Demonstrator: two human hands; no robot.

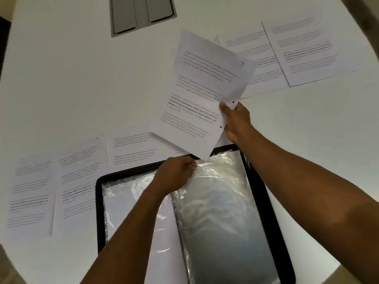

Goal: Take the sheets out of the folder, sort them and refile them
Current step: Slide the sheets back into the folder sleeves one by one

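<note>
White surface (82,83) fills the frame — grey recessed panel (142,14) at top centre, printed sheets spread lower left (55,181) and upper right (287,54). Black folder (266,201) lies open at bottom centre, left hand (174,177) fingers pinching its clear sleeve (221,212). Right hand (235,121) grips a punched sheet (205,89) just above the folder — fingers clamped on its edge.

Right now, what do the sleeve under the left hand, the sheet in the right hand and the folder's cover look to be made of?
The sleeve pinched by the left hand looks like thin clear plastic film: glossy, crinkled, with glare. The sheet held by the right hand looks like matte white printed paper, with punched holes along one edge. The folder's cover shows only a black border, probably plastic or card; I cannot tell which.
</note>
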